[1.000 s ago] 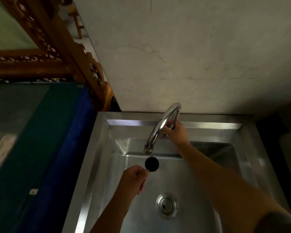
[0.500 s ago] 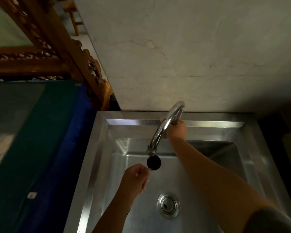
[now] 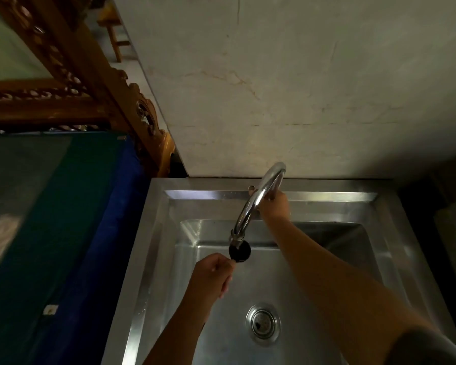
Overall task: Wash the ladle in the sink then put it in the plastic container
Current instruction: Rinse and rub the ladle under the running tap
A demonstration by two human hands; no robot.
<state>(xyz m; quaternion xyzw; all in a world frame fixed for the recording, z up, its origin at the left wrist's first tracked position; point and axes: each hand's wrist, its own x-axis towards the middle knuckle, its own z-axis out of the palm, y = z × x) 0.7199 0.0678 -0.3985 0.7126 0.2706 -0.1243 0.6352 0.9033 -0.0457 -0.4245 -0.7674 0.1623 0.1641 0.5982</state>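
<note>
Since a second ago the black ladle [image 3: 239, 252] has crept up the basin until its bowl sits right beneath the mouth of the faucet [image 3: 256, 204], where before it hung a little short of the spout. From the head view, the left hand [image 3: 211, 276] is curled into a fist around the handle, which is hidden inside the grip, so only the dark round bowl shows, poking out past the thumb toward the faucet. The right hand [image 3: 273, 206] reaches across the sink [image 3: 153, 233] to the back of the faucet's arch, fingers wrapped about something at its base; whether that is a lever or the pipe itself I cannot tell. No stream is clearly visible at the spout. Nearer the person than the faucet, the drain [image 3: 263, 324] lies in the basin floor, well apart from the ladle. Left of the faucet, beyond the sink's rim, runs a blue and green surface [image 3: 71, 219], with carved wood [image 3: 71, 64] rising behind it.
</note>
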